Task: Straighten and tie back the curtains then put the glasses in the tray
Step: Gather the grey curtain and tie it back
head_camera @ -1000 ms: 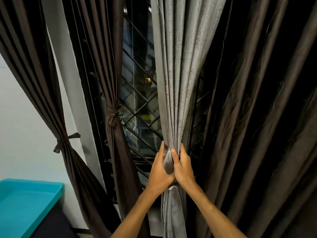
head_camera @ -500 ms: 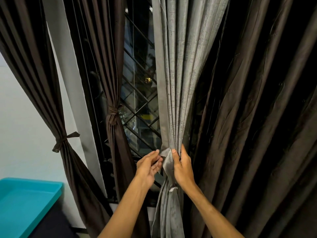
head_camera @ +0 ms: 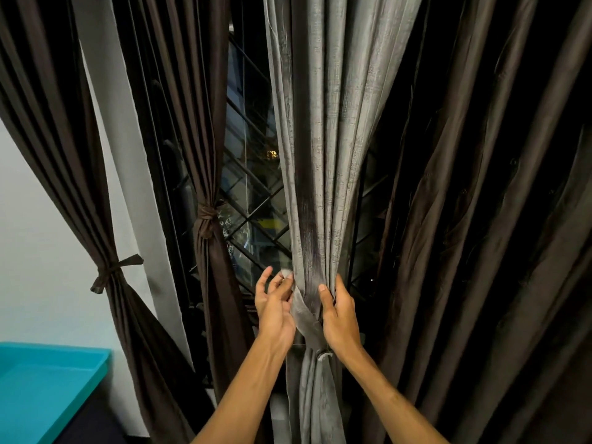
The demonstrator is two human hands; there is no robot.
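Where both hands were clasped together on the gathered cloth 1 s ago, the left hand [head_camera: 275, 307] has since come away to the left and lifted, its fingers now half spread, the tips pinching the end of the tie band [head_camera: 304, 312]. That band is a flat grey strip of the same cloth, and it now runs slantwise down across the front of the bunch toward the right wrist. The right hand [head_camera: 339, 317] has stayed put, wrapped round the bunched folds of the grey curtain [head_camera: 323, 155] with the thumb laid across the front. The grey curtain hangs between the 2 hands in long narrow pleats, a matt weave with a slubbed, streaky grain. Just to its right the dark brown curtain [head_camera: 480, 219] falls loose in broad, smooth folds with a faint sheen. To the left, the second brown curtain [head_camera: 205, 267] is cinched by a knotted band, and the far-left brown curtain [head_camera: 64, 139] is tied with a thin bow against the pale wall [head_camera: 28, 225]. A window grille [head_camera: 253, 203] of dark diagonal bars shows between them. At the lower left sits a corner of the tray [head_camera: 96, 363], teal, smooth, with a raised rim, showing only its plain teal floor.
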